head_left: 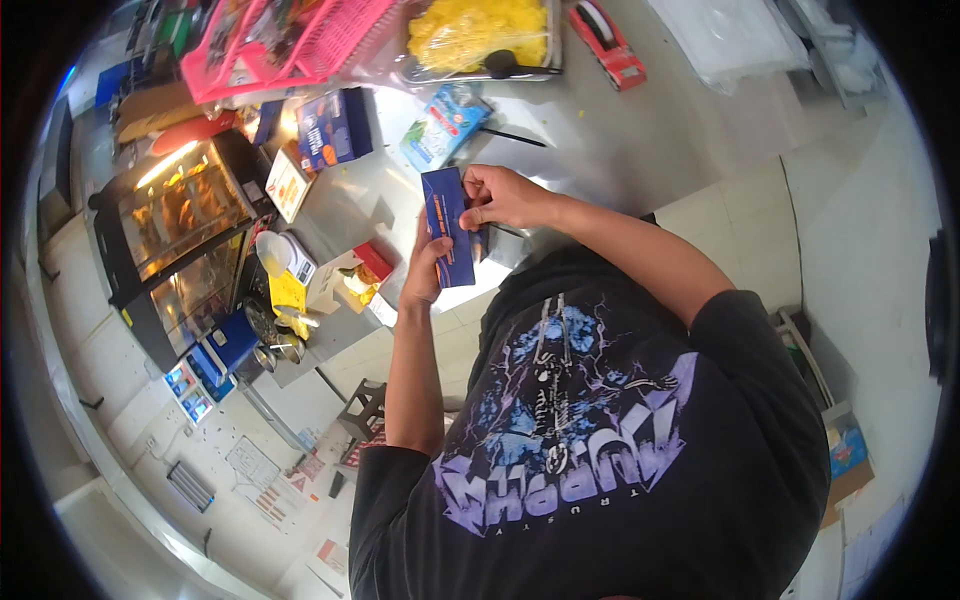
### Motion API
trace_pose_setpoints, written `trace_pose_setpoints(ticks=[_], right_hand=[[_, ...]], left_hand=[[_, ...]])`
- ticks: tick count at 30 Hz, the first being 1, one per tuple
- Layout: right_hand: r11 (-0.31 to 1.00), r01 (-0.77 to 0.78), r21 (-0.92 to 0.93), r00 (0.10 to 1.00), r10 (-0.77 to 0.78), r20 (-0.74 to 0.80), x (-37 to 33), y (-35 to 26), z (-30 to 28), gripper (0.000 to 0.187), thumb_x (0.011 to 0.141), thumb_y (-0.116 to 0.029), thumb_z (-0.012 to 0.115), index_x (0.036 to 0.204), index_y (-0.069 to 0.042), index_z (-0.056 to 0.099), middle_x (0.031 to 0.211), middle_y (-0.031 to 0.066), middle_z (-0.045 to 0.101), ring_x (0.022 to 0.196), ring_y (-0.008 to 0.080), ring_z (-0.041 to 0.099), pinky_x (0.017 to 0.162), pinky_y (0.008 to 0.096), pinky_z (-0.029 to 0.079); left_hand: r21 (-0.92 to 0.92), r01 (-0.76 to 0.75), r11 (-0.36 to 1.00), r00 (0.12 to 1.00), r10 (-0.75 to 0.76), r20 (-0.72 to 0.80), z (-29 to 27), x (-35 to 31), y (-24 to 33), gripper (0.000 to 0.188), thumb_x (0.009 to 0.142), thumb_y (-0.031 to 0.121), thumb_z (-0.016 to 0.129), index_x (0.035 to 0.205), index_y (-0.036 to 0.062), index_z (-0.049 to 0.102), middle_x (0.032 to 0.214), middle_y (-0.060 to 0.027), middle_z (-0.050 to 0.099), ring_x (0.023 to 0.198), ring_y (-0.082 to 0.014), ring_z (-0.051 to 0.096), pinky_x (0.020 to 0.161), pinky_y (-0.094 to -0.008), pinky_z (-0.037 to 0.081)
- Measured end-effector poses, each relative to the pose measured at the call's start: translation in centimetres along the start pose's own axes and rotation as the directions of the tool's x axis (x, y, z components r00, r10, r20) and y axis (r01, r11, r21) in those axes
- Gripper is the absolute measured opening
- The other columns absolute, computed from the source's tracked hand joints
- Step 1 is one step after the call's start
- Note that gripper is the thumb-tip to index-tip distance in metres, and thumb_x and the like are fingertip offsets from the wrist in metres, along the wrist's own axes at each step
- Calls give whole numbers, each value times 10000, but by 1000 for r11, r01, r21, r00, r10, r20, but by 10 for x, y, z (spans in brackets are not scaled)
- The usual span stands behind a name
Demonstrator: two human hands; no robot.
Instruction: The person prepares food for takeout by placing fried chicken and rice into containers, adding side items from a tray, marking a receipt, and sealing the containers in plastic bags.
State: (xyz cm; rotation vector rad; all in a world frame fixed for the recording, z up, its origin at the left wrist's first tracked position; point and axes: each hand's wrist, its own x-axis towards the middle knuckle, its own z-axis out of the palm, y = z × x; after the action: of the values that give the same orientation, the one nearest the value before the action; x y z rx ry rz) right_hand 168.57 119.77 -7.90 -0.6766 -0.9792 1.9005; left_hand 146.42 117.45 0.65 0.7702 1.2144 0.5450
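Both of my hands hold a narrow dark blue cardboard box (449, 226) with orange print, over the near edge of the metal counter. My left hand (427, 268) grips its lower left side, thumb across the front. At the upper right edge, my right hand (505, 197) is closed, with fingers bent and thumb pressed against the box. Just beyond lies a light blue packet (443, 127), next to a thin black stick (514, 136). A larger dark blue box (333, 130) stands to the left of that packet.
A tray of yellow shreds (470, 30) with a black spoon (512, 66) sits at the back, between a pink basket (335, 45) and a red tape dispenser (608, 48). Leftward are a lit food warmer (185, 205) and an open red-and-white carton (372, 262). Clear plastic bags (735, 45) lie back right.
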Motion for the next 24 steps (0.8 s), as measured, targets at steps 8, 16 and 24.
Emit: trace_pose_setpoints(ticks=[8,16,24], right_hand=[[924,60,-377,998,-61,8,0,-55,30,580,752,-272,992,817,-95,443,681,-25,563,671,37,531,560,251,395],[795,-63,-604,985,-48,-166,-8,-9,-6,239,916,-148,826,1004,-19,646,809,28,709,742,91,644,681,294,530],[693,-229,-684,879,-154,-451,-101,2,-60,189,991,-203,719,1067,-32,694,921,114,753,854,219,717,804,371,565]], left_hand=[[-465,124,877,992,-119,40,-15,-33,-6,616,877,238,691,1419,-26,565,1222,-178,724,1031,-250,757,911,-367,627],[529,-316,787,908,413,-72,-15,-29,7,971,797,307,788,1635,133,328,1415,-200,549,1296,-308,567,1076,-436,466],[989,-51,139,790,612,-46,-6,3,-44,1169,683,471,882,1670,218,309,1238,-295,552,1075,-467,586,902,-566,495]])
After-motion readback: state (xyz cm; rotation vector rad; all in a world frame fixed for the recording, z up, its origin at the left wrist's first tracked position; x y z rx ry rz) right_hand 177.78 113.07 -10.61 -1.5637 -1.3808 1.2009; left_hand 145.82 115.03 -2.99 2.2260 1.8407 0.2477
